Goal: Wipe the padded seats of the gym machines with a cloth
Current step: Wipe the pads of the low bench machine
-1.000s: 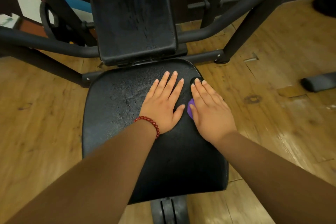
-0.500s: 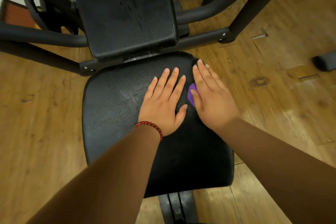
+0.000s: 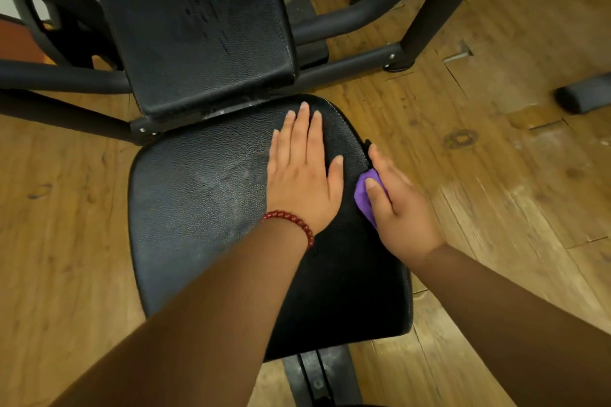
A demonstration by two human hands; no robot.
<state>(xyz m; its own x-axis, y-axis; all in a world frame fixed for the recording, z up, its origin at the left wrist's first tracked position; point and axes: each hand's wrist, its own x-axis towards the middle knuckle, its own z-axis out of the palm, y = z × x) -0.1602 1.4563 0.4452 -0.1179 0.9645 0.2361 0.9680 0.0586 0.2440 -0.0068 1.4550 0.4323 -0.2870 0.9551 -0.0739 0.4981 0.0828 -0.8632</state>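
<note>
Padded seat [image 3: 198, 208], black: left hand [image 3: 302, 172] flat with fingers straight, likely steadying; just right of it, right hand [image 3: 400, 205] clamped on purple cloth [image 3: 363, 200] against seat edge for wiping.

The left hand [image 3: 299, 172] lies flat on the black padded seat [image 3: 198, 225], fingers straight and close together, their tips just short of the backrest [image 3: 198, 26] rising beyond them. A red bead bracelet [image 3: 291, 221] circles that wrist. Just right of the left thumb, the right hand [image 3: 400, 205] sits at the seat's edge, a purple cloth [image 3: 363, 200] pinched under its thumb. Beyond its fingertips lies wooden floor [image 3: 496, 175]. Left of the left fingers, the seat shows pale smears.
</note>
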